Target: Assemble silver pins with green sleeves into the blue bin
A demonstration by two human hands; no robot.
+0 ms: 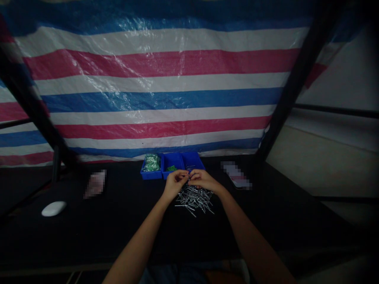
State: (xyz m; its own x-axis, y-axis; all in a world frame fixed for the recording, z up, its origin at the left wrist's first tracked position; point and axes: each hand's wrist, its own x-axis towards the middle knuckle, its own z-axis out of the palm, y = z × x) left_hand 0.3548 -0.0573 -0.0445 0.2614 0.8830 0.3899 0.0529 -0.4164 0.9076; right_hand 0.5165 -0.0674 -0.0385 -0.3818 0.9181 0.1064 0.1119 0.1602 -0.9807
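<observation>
My left hand [174, 184] and my right hand [205, 180] meet fingertip to fingertip above a loose pile of thin silvery metal pins [195, 201] on the black table. Both hands are closed in a pinch. Whatever sits between the fingers is too small to make out. Just behind the hands stands a row of blue bins. Shiny green-and-clear packets [152, 163] fill the left bin [151, 175]. A few small green pieces [171, 168] lie in the middle bin [172, 157]. Several thin pins show in the right bin [192, 156], partly hidden by my hands.
A white, rounded, mouse-like object [54, 208] lies at the left of the black table [118, 236]. Two pixelated flat items rest left [95, 184] and right [236, 175] of the bins. Behind hangs a striped plastic sheet [166, 98] between dark slanted posts.
</observation>
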